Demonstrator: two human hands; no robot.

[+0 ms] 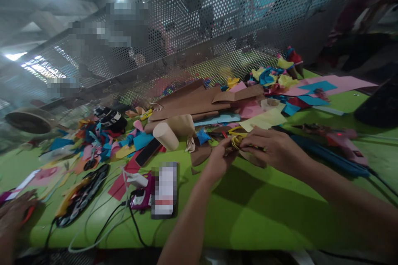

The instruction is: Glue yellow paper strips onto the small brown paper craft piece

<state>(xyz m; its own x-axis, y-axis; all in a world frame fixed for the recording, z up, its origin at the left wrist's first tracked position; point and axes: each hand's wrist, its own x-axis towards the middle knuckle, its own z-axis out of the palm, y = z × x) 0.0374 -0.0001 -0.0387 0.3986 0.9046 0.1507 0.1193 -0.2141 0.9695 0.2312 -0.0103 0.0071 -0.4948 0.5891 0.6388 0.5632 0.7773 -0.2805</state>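
Both of my hands meet above the green table, fingers closed round a small piece of curled yellow paper. My left hand grips it from the left side, thumb and fingers bent. From the right, my right hand pinches the same paper, and its fingertips partly hide it. Just behind my hands lies a pale yellow paper sheet. Brown paper scraps and a crumpled blue paper piece are left of my left hand.
A pink glue gun lies on a blue tray at right. Left are a phone, a purple extension socket, cables and a beige paper roll. Another person's hand is at far left. A perforated metal partition stands behind.
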